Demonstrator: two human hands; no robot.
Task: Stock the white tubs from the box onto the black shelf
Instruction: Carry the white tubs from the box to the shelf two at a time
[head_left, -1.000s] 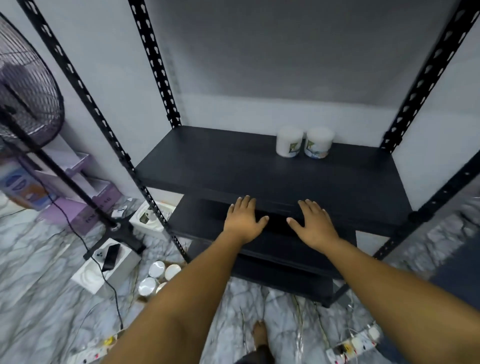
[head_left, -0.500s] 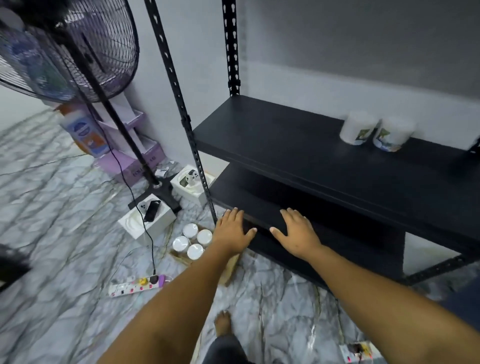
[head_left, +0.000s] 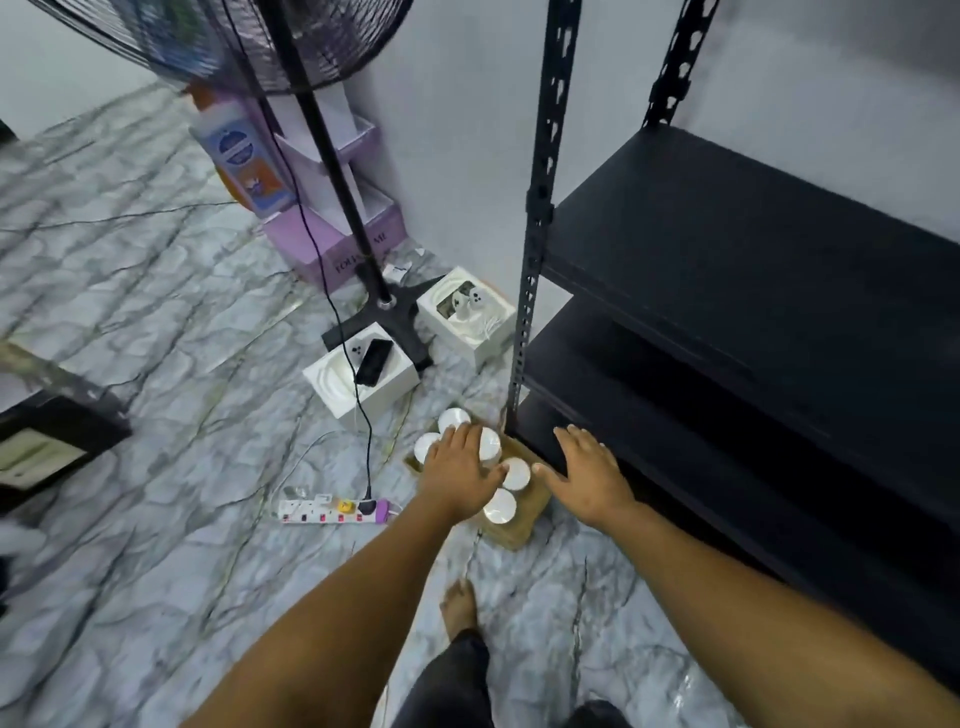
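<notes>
Both arms reach down toward a cardboard box (head_left: 524, 525) of white tubs (head_left: 500, 505) on the marble floor (head_left: 156, 364), beside the front corner post (head_left: 540, 218) of the black shelf (head_left: 753, 249). The left hand (head_left: 460, 470) is spread flat, fingers straight, over the far end of the box, covering part of the cluster; whether it touches the lids cannot be told. Five lids show around it: three past the fingertips and knuckles, two on the thumb side, between the hands. The right hand (head_left: 587, 475) is also open and holds nothing, fingers together and pointing toward the foot of the post, over the box's right edge and the rim of the lowest shelf board.

Right of the right hand the shelf's boards jut forward in tiers, their front edges close to the box. Left of the left hand, a power strip (head_left: 332, 512) lies on the floor with a cable running up and away. Beyond the fingertips sit two white cartons (head_left: 358, 384), one with a phone (head_left: 374, 361) on it, flanking the base of a fan stand (head_left: 332, 171). Below the wrists, bare floor opens toward a bare foot (head_left: 460, 605).
</notes>
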